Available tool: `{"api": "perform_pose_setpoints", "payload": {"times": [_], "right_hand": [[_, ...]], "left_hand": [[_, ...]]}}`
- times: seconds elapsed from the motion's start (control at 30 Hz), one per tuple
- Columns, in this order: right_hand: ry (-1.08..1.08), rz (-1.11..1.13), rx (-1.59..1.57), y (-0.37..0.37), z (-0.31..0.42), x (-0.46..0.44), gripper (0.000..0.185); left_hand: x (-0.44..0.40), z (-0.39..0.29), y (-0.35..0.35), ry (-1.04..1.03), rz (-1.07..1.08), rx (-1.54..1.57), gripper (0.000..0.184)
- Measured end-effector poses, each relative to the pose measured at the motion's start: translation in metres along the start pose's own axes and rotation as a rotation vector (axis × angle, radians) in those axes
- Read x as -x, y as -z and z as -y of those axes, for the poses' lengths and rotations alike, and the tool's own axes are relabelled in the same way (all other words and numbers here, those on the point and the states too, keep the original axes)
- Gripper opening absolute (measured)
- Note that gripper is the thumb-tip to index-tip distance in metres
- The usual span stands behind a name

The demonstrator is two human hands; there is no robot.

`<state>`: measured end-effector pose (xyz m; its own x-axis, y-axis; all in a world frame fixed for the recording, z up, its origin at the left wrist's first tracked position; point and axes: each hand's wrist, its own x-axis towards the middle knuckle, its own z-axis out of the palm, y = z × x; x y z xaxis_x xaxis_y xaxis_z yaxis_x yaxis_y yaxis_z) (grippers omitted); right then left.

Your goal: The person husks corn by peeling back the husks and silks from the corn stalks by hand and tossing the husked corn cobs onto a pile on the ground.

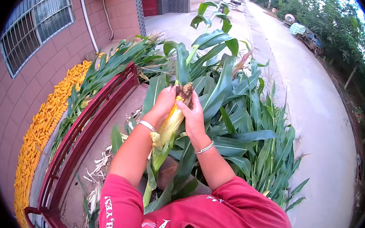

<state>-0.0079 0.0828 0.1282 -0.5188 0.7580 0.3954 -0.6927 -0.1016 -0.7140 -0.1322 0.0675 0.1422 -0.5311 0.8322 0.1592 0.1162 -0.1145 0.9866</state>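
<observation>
An ear of corn is tilted in front of my chest, its husk partly open so yellow kernels show. Its upper tip looks brown and dark. My left hand grips the ear from the left near that tip. On the opposite side, my right hand closes around it, thumb against the kernels. Below the hands the ear runs into a green stalk with long leaves. Parts of the fingers of both hands are hidden behind the ear.
A pile of green corn stalks lies in front and to the right. On the left stands a red metal rail of a cart bed with dry husk scraps. Husked corn cobs line the brick wall. A concrete road runs along the right.
</observation>
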Motion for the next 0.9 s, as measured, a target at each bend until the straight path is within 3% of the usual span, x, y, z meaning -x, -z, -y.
{"api": "perform_pose_setpoints", "payload": {"times": [0.07, 0.2, 0.27, 0.37, 0.53, 0.6, 0.7, 0.8, 0.87, 0.9], "right_hand": [[0.097, 0.027, 0.258, 0.006, 0.004, -0.004, 0.068], [-0.063, 0.024, 0.058, -0.002, 0.011, -0.003, 0.062], [-0.095, 0.007, -0.016, -0.009, 0.017, 0.001, 0.058], [-0.092, -0.037, -0.074, -0.001, 0.008, 0.002, 0.06], [-0.115, -0.182, -0.019, -0.016, 0.002, 0.001, 0.069], [-0.042, -0.383, 0.104, -0.013, -0.017, -0.005, 0.069], [0.126, -0.407, 0.359, 0.004, -0.045, -0.018, 0.039], [0.167, -0.213, 0.435, 0.006, -0.011, -0.01, 0.02], [0.143, -0.109, 0.213, 0.0, 0.016, 0.0, 0.019], [0.111, -0.091, 0.11, -0.002, 0.027, 0.003, 0.018]], "left_hand": [[0.006, -0.008, -0.001, 0.027, -0.031, 0.056, 0.033], [0.004, -0.004, 0.003, 0.084, -0.092, 0.134, 0.028], [0.0, 0.005, 0.008, 0.297, -0.219, 0.585, 0.028], [0.001, 0.021, 0.014, 0.266, -0.293, 0.753, 0.026], [0.009, 0.004, -0.005, 0.192, -0.309, 0.663, 0.03], [0.006, 0.005, -0.006, 0.219, -0.265, 0.608, 0.03], [0.001, 0.007, -0.008, 0.161, -0.412, 0.444, 0.03], [0.018, 0.007, 0.003, 0.065, -0.334, 0.7, 0.032], [0.06, -0.048, -0.014, 0.116, -0.401, 0.694, 0.031], [0.068, -0.047, -0.008, 0.048, -0.298, 0.734, 0.033]]}}
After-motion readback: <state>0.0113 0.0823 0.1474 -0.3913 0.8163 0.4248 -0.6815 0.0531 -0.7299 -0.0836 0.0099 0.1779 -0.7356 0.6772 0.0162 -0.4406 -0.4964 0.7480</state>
